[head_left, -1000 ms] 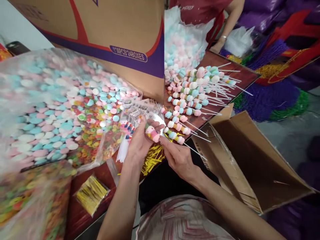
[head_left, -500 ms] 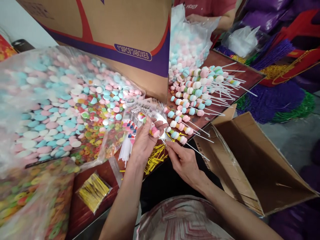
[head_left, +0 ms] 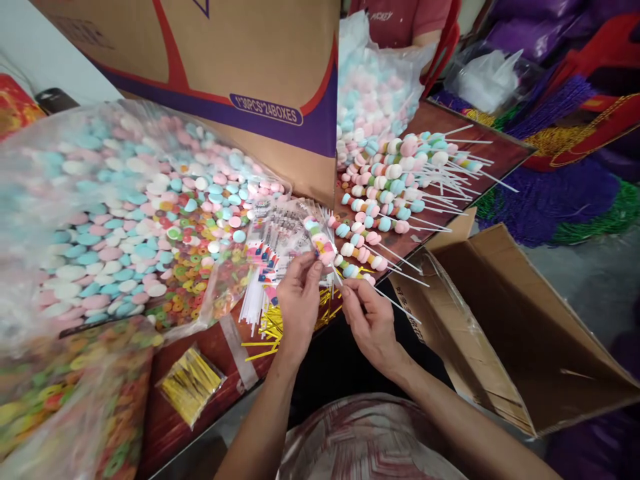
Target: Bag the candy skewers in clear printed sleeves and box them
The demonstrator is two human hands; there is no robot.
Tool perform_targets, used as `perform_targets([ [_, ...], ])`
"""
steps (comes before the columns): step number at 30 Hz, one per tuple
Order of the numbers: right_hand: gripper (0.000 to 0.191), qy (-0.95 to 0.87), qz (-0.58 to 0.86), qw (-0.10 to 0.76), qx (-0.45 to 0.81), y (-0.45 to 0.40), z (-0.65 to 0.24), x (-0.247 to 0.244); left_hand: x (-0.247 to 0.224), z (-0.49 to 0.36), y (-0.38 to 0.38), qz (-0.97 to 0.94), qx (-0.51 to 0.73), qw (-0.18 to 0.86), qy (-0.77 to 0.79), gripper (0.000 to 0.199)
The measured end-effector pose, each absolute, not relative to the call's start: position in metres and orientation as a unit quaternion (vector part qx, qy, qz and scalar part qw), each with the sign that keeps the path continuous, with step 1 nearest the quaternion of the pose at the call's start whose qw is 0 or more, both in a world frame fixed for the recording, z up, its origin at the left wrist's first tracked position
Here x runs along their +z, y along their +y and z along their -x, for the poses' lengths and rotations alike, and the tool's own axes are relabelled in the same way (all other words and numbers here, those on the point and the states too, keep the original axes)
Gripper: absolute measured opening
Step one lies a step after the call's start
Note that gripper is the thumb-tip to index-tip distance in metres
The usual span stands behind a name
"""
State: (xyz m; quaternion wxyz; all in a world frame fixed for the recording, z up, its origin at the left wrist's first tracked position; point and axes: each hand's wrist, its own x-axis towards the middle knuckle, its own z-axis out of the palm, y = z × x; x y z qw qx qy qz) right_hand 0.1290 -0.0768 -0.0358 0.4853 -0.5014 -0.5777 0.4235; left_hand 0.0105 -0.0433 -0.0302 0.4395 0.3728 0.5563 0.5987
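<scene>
Your left hand (head_left: 300,300), nearly closed, grip unclear, touched the bagged pastel marshmallow skewer (head_left: 320,241), slanting forward-left from your stick-pinching right hand (head_left: 371,323).

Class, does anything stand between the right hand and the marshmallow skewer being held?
Nothing visible does: the right hand pinches the white stick of the marshmallow skewer, and the left hand is at its candy end.
</scene>
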Motion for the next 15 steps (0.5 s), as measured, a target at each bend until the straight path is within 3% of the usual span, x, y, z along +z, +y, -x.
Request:
perform_targets([
  [9, 0.017, -0.650, 0.486, 0.463, 0.356, -0.075, -0.134, -0.034, -0.027, 0.006, -0.034, -0.490, 0.546, 0.337, 0.590, 0.013],
  [15, 0.017, -0.647, 0.489, 0.463, 0.357, -0.076, -0.135, -0.034, -0.025, 0.006, -0.035, -0.478, 0.542, 0.361, 0.589, 0.017],
])
